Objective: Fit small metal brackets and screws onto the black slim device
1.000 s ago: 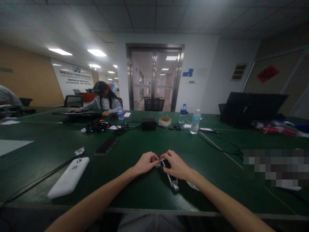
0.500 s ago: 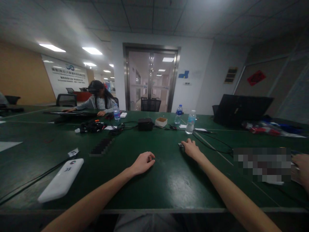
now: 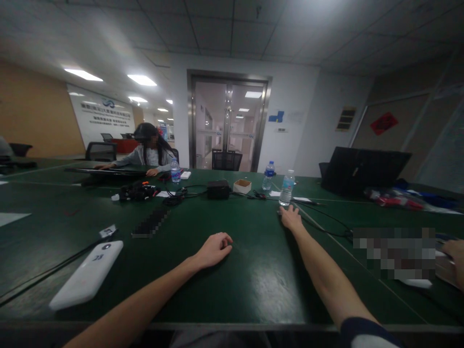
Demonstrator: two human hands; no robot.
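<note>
My left hand (image 3: 213, 249) rests on the dark green table (image 3: 253, 270) with its fingers loosely curled and nothing in them. My right hand (image 3: 290, 217) is stretched far forward, palm down on the table with the fingers extended, just in front of a clear water bottle (image 3: 286, 188). No item shows in or under this hand. A black cable (image 3: 326, 224) runs along the table close to its right side.
A white oblong device (image 3: 87, 275) on a cable lies at the near left. Farther back are a black box (image 3: 217, 189), a small cardboard box (image 3: 242, 186), a second bottle (image 3: 268, 176) and a laptop (image 3: 362, 169). A person (image 3: 152, 152) sits far left; another person's hand (image 3: 456, 258) enters at right.
Both hands held a small dark item with a white strap near me. My right hand then carried it forward and reached farther towards the bottle; the item is no longer visible. My left hand stayed.
</note>
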